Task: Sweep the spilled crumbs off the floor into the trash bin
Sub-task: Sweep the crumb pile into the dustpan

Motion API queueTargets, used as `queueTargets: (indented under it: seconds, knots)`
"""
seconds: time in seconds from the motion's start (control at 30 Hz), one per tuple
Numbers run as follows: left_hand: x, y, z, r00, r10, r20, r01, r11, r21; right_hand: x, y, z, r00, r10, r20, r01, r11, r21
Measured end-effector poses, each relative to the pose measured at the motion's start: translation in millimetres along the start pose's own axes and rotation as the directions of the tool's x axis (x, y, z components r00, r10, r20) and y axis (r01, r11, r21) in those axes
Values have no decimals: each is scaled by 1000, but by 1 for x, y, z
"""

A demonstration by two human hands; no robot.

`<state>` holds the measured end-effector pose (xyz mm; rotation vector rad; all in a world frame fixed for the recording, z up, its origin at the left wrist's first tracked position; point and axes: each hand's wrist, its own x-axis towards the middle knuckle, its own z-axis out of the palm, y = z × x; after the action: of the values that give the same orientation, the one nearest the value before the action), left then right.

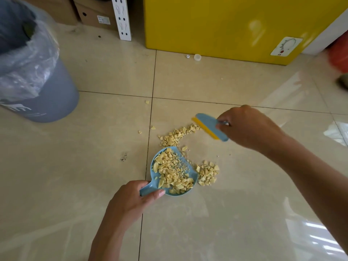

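A small blue dustpan [154, 185] lies on the tiled floor, filled with yellow crumbs [174, 171]. My left hand [131, 200] grips its handle. My right hand [248, 125] holds a small blue brush with a yellow edge [209, 126] just beyond a loose line of crumbs [178, 135] above the pan. Another heap of crumbs [207, 172] sits right of the pan's mouth. A few stray pieces [147, 102] lie farther out. The grey trash bin [47, 95] with a clear plastic liner stands at the far left.
A yellow cabinet [235, 25] stands at the back, with a small clear cap [197, 57] on the floor before it. Cardboard boxes [94, 14] and a white slotted post [122, 17] are behind. Something orange [339, 55] shows at the right edge.
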<state>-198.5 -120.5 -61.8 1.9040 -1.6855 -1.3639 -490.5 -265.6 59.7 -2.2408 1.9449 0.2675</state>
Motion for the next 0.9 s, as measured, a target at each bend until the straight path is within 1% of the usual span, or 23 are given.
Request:
queueTargets:
  seconds: [0.1,0.17,0.27,0.37,0.43,0.6,0.77,0.9]
  knots:
    - [1,-3,-7,1000,-17,-2,17,998,-55,26,13,14,988,122,-97,-135,982,-135]
    - [0,-6,-14,999,-39,-6,38,996,-85,38,10,27,987,122,-108,-142,969,-201]
    - [-4,-12,-22,997,-73,-7,72,995,-74,45,-4,48,997,5,-82,-27,960,-280]
    - [-8,-14,-28,994,-108,13,108,990,-88,41,-27,61,991,-113,-66,82,930,-359]
    - [-9,-14,-32,991,-133,22,134,985,-108,35,-43,66,984,-174,-33,149,915,-375]
    - [-9,-13,-35,984,-178,24,179,976,-127,27,-66,74,959,-283,-3,261,889,-377]
    - [-3,-10,-28,978,-210,10,209,968,-136,14,-83,73,932,-360,35,349,870,-349]
    - [-1,-10,-20,974,-225,-3,222,964,-144,-7,-99,72,900,-433,42,427,862,-273]
